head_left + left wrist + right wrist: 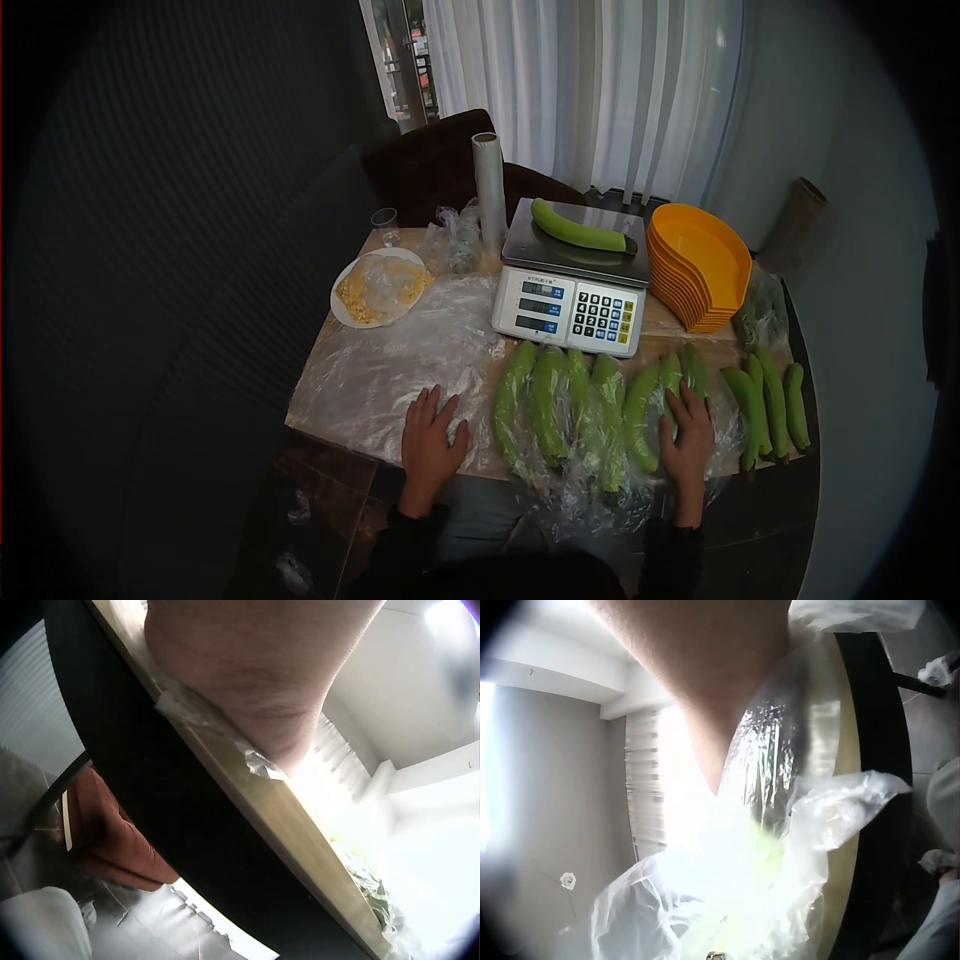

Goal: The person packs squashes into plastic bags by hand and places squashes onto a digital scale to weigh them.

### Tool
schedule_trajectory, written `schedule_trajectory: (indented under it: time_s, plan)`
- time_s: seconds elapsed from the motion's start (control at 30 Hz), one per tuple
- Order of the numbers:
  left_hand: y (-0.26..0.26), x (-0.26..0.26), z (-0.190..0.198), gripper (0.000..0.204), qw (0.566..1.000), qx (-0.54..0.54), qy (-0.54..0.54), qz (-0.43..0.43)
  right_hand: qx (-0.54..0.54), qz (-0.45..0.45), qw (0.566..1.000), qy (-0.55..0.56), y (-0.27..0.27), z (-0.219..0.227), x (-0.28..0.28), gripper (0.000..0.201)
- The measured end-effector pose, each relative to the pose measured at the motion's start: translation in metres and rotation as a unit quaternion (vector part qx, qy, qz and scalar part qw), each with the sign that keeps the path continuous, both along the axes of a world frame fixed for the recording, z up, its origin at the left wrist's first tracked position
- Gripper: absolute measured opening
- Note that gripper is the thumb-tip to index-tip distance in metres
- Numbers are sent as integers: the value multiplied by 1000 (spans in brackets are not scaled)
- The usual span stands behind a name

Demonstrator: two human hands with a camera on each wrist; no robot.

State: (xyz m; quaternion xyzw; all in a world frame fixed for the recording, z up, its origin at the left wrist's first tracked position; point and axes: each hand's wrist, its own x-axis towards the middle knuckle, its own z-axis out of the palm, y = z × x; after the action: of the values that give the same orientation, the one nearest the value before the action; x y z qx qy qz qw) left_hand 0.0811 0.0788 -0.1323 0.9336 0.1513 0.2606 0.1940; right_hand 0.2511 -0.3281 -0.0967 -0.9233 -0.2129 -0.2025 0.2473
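My left hand [432,447] lies with spread fingers on a sheet of clear plastic [380,365] at the table's front left; its heel [262,697] shows at the table edge in the left wrist view. My right hand [688,440] rests, fingers extended, on green gourd-like vegetables [642,420] wrapped in clear film. Several more wrapped ones [548,400] lie in a row between the hands. In the right wrist view crinkled film [810,825] lies below the wrist. One green vegetable [580,232] sits on the weighing scale [568,312].
Unwrapped green vegetables [765,405] lie at the right end. Stacked orange trays [700,260] stand right of the scale. A film roll [489,190] stands upright behind it, left. A plate with yellow bits [345,310] and a clear cup [385,228] are at the back left.
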Motion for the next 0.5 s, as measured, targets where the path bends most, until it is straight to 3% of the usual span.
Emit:
schedule_trajectory:
  time_s: [0.5]
  plan:
    - [1, -2, -3, 47, 1000, 5, 4, 3, 13, -10, 1000, 7, 1, 1, -2, 42]
